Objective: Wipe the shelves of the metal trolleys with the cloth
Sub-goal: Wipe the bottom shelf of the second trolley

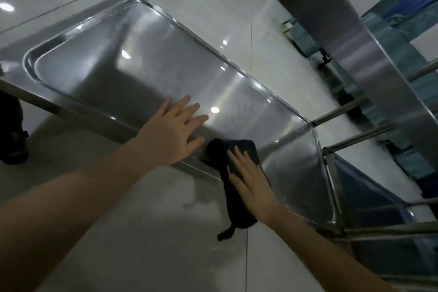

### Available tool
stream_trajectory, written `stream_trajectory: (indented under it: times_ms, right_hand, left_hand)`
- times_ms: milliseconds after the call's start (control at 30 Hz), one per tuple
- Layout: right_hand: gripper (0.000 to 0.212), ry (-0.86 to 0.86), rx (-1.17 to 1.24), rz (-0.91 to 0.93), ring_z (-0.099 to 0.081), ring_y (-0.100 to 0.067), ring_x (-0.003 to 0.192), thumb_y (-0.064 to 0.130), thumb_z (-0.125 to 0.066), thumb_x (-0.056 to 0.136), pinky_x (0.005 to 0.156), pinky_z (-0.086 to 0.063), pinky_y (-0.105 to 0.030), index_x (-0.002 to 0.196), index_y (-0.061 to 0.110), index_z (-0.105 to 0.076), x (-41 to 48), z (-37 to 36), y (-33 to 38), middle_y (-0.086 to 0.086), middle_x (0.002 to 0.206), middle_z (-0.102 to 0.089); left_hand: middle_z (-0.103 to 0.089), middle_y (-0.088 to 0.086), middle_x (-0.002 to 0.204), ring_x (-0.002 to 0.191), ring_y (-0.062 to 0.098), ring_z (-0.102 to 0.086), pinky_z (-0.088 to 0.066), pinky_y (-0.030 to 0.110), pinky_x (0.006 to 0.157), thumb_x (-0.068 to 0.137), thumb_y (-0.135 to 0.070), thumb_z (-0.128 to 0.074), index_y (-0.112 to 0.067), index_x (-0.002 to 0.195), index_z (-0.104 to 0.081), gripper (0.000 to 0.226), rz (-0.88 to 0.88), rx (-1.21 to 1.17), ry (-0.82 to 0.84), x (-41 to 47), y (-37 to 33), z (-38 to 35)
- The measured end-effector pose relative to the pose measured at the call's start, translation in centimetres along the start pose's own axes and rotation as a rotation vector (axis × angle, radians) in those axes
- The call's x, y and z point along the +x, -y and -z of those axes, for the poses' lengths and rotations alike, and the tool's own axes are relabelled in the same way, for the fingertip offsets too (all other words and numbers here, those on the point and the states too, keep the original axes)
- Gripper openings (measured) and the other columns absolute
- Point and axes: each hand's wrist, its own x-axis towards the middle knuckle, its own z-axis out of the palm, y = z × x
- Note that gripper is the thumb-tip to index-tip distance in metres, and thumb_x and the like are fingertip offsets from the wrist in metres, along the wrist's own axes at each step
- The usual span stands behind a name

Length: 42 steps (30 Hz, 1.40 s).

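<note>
You look down at a shiny metal trolley shelf (142, 71) with a raised rim, which runs slantwise across the view. Your left hand (171, 131) lies flat on the shelf near its front edge, its fingers (189, 111) straight, spread and holding nothing. Just to its right, your right hand (252, 181) presses flat on a dark cloth (219, 152), fingers straight rather than curled round it. The cloth sits on the shelf's front edge, near the right-hand corner, and its loose end hangs down over that edge. A higher shelf (355, 42) crosses the upper right. Pale floor tiles (166, 232) show below.
</note>
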Motion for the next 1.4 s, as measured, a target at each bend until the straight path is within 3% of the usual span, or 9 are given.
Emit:
stream_trajectory:
  times_ms: [167, 300, 400, 467, 600, 700, 867, 1167, 1400]
  right_hand:
    - [0.050, -0.054, 0.006, 0.004, 0.008, 0.000, 0.147, 0.061, -0.014, 0.095, 0.119, 0.003, -0.028, 0.142, 0.054, -0.002, -2.8, -0.2, -3.5, 0.024, 0.159, 0.001]
    - [0.049, -0.148, -0.050, -0.038, -0.014, -0.033, 0.149, 0.025, -0.040, 0.105, 0.118, -0.016, -0.054, 0.151, 0.019, -0.024, 7.7, 2.2, -9.1, -0.011, 0.161, -0.014]
    - [0.055, -0.123, 0.022, -0.362, 0.002, -0.021, 0.151, 0.043, -0.028, 0.105, 0.120, -0.003, -0.049, 0.155, 0.032, -0.010, 15.0, 3.7, -9.8, 0.008, 0.164, 0.002]
    - [0.056, -0.096, 0.042, -0.353, 0.003, -0.018, 0.151, 0.046, -0.028, 0.104, 0.120, 0.000, -0.051, 0.155, 0.037, -0.008, 16.9, 3.6, -8.0, 0.012, 0.164, 0.003]
    - [0.054, -0.056, -0.054, 0.077, 0.001, -0.016, 0.151, 0.042, -0.029, 0.105, 0.121, -0.004, -0.047, 0.155, 0.036, -0.010, 12.6, 2.1, -4.1, 0.011, 0.164, -0.001]
    - [0.054, -0.094, -0.037, 0.201, 0.005, -0.009, 0.149, 0.051, -0.026, 0.102, 0.120, 0.005, -0.038, 0.153, 0.039, -0.012, 3.9, 0.2, -3.9, 0.016, 0.161, -0.002]
    - [0.051, -0.162, 0.015, 0.019, 0.007, 0.002, 0.147, 0.062, -0.013, 0.099, 0.119, 0.004, -0.029, 0.147, 0.048, -0.008, -4.7, -0.8, -8.5, 0.026, 0.157, -0.001]
    - [0.058, -0.114, 0.026, -0.387, 0.000, -0.017, 0.151, 0.057, -0.023, 0.101, 0.120, -0.003, -0.050, 0.155, 0.038, -0.011, 8.4, 3.9, -17.2, 0.011, 0.164, -0.001]
    - [0.067, -0.160, -0.006, -0.056, 0.007, -0.003, 0.148, 0.075, -0.015, 0.091, 0.118, 0.006, -0.034, 0.152, 0.048, -0.011, -5.3, -0.3, -12.2, 0.022, 0.161, -0.002]
  left_hand:
    - [-0.029, 0.003, 0.157, 0.148, 0.025, -0.016, -0.018, 0.048, 0.118, 0.088, -0.059, -0.010, -0.027, 0.145, -0.039, 0.071, -0.022, 0.098, 0.103, 0.1, -0.6, -0.1]
    - [-0.030, 0.003, 0.157, 0.147, 0.027, -0.020, -0.021, 0.048, 0.117, 0.089, -0.057, -0.010, -0.027, 0.145, -0.042, 0.070, -0.023, 0.165, 0.169, 0.5, -1.2, -0.1]
    - [-0.029, 0.001, 0.157, 0.148, 0.026, -0.018, -0.020, 0.046, 0.118, 0.088, -0.061, -0.009, -0.027, 0.144, -0.043, 0.073, 0.009, 0.204, 0.190, 0.8, -1.3, 0.0]
    - [-0.025, 0.000, 0.159, 0.148, 0.025, -0.015, -0.017, 0.044, 0.119, 0.090, -0.066, -0.010, -0.027, 0.146, -0.040, 0.075, 0.045, 0.220, 0.202, 0.9, -1.5, 0.2]
    - [-0.024, 0.000, 0.159, 0.149, 0.023, -0.012, -0.014, 0.043, 0.120, 0.086, -0.067, -0.010, -0.025, 0.147, -0.036, 0.079, 0.132, 0.150, 0.138, 1.6, -3.2, 0.3]
    - [-0.026, -0.001, 0.158, 0.149, 0.021, -0.010, -0.014, 0.045, 0.120, 0.088, -0.065, -0.013, -0.027, 0.149, -0.032, 0.074, 0.115, 0.020, 0.091, 3.2, -5.7, -0.6]
    - [-0.023, -0.001, 0.159, 0.149, 0.019, -0.007, -0.007, 0.042, 0.121, 0.096, -0.053, -0.035, -0.028, 0.150, -0.028, 0.060, 0.029, -0.120, 0.126, 5.8, -10.6, -3.9]
    - [-0.022, -0.002, 0.159, 0.149, 0.020, -0.007, -0.013, 0.044, 0.120, 0.089, -0.064, -0.013, -0.030, 0.151, -0.026, 0.072, -0.030, -0.014, 0.163, 5.4, -11.7, -5.5]
    - [-0.025, -0.001, 0.158, 0.149, 0.021, -0.010, -0.014, 0.043, 0.119, 0.086, -0.065, -0.013, -0.029, 0.150, -0.028, 0.075, -0.017, -0.026, 0.176, 5.4, -12.0, -5.0]
